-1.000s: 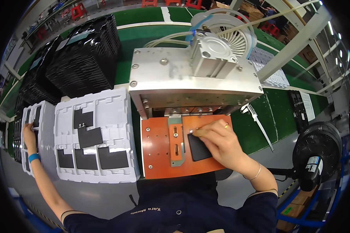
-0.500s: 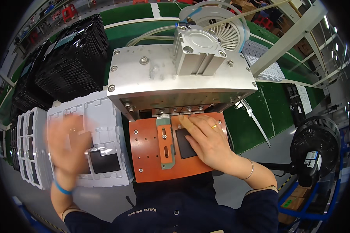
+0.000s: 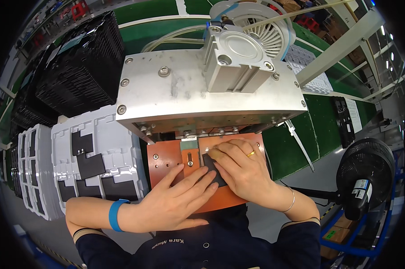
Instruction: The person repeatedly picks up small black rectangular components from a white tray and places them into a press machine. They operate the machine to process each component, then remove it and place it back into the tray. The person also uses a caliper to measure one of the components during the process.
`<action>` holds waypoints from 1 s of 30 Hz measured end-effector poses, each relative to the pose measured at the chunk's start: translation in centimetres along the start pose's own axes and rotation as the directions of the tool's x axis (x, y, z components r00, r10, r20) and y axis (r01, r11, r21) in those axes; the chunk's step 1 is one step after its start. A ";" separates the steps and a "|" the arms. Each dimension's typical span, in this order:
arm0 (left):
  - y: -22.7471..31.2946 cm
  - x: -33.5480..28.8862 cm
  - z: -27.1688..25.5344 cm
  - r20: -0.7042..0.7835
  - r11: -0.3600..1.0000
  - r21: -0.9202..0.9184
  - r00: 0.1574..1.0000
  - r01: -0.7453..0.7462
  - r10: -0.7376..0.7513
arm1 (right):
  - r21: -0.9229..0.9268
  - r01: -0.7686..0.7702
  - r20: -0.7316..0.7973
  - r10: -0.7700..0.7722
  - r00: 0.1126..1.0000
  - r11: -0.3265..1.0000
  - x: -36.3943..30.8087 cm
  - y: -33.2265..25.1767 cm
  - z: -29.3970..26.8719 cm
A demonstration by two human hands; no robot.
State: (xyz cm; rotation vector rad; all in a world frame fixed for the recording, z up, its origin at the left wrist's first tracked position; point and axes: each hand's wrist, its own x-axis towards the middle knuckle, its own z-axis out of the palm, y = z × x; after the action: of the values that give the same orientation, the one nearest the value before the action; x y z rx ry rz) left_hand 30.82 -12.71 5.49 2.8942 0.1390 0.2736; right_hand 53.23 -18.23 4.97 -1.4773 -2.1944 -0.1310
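A thin black rectangular sheet lies on the orange plate of a press, against the right side of a green and orange stop block. My right hand, wearing a ring, has bent fingers pressed together at the sheet's top and right edge, thumb over it. Fingers outstretched, my left hand lies palm down across the lower stop block and the sheet's left edge. Part of the sheet is hidden under both hands.
Left of the press stands a stack of white trays with black cut pieces. Black trays are piled behind. The metal press head overhangs the plate. A black fan stands at right, near a caliper-like metal tool.
My left hand has moved right from the white tray onto the stop block and black sheet. My right hand stays over the sheet, its fingers now more bent.
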 end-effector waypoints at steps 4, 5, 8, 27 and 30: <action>0.0 0.0 -0.3 0.009 1.000 0.029 1.000 0.012 -0.013 | 0.032 -0.099 0.013 0.098 0.995 0.995 0.2 -0.5 -0.3; 0.0 0.0 -0.4 0.010 0.999 0.032 1.000 0.013 -0.013 | 0.050 -0.096 0.004 0.096 0.995 0.994 -0.1 -0.3 -0.3; 0.0 0.1 -0.4 0.009 0.999 0.041 1.000 0.008 -0.009 | 0.112 -0.053 0.023 0.051 0.998 0.992 -0.3 0.2 0.0; -0.2 0.0 0.1 -0.054 0.999 0.034 0.998 0.020 -0.018 | 0.225 -0.219 0.233 0.166 0.958 0.949 -1.9 0.3 -4.4; -0.3 0.0 -0.3 -0.105 0.998 -0.047 0.994 0.035 -0.040 | 0.321 -0.253 0.289 0.160 0.944 0.913 -0.4 1.1 -4.8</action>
State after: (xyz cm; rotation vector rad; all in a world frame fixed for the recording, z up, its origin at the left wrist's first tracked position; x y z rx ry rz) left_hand 30.71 -12.39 5.72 2.8294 0.2029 0.4182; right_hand 55.94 -19.81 8.77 -1.5706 -2.0887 0.5320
